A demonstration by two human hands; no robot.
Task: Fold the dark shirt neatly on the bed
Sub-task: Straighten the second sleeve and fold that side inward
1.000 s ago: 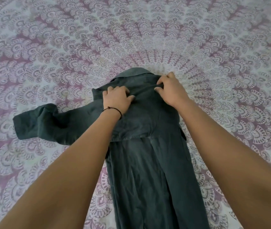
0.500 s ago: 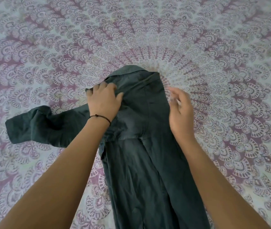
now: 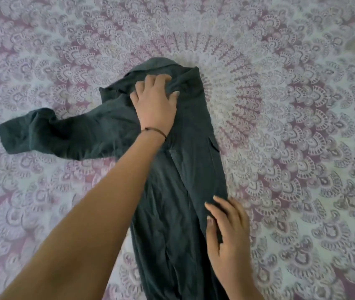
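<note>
Shirt (image 3: 172,202) lay on the bed (image 3: 302,105) w/ long axis running away from me, loose sleeve (image 3: 64,135) out left, nearer my left grip (image 3: 155,105), pressed spread-fingered by the collar (image 3: 159,63); right grip (image 3: 226,230) lay flat on the right edge.

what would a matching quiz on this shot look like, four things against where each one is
Things:
1. left hand
2. right hand
3. sleeve
4. collar

Places:
A. at the far end of the shirt
B. stretched out to the left on the bedspread
C. on the shirt's right edge, nearer the camera
D. on the shirt just below the collar

Pairs: 1-D, 2-C, 3-B, 4-A
</note>
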